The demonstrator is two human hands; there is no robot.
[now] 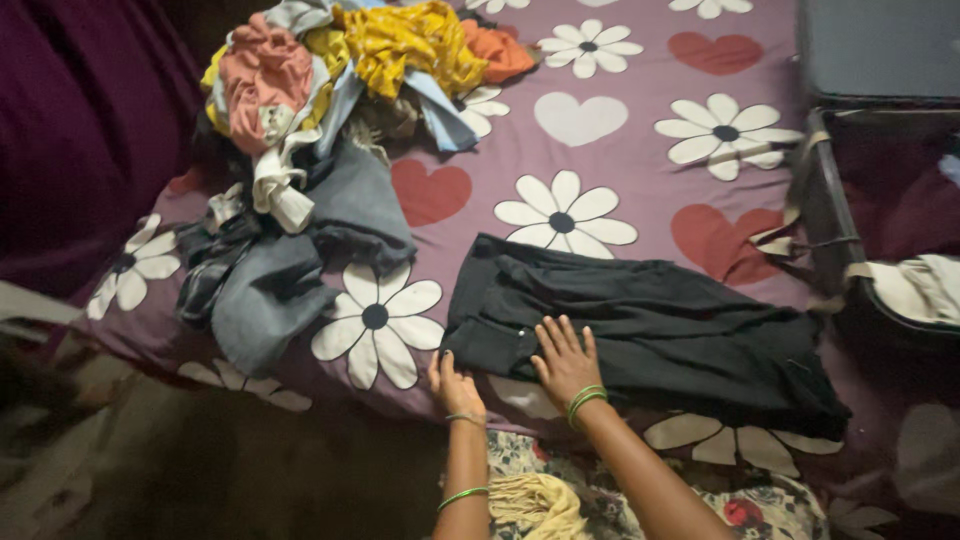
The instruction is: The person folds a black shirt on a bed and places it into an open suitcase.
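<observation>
A pair of black trousers [660, 320] lies flat across the near part of a bed with a purple sheet [620, 150] printed with white flowers and hearts. My right hand [566, 360] rests palm down, fingers spread, on the trousers' waist end near the front edge. My left hand [455, 385] sits at the bed's edge just left of the trousers' corner, fingers curled by the cloth; whether it grips the fabric I cannot tell. Both wrists wear green bangles.
A heap of mixed clothes [330, 90] in yellow, pink, orange, blue and grey fills the bed's far left. A dark open suitcase [880, 180] with pale cloth inside stands at the right. A floral cloth with a yellow fringe [560, 500] lies below my arms.
</observation>
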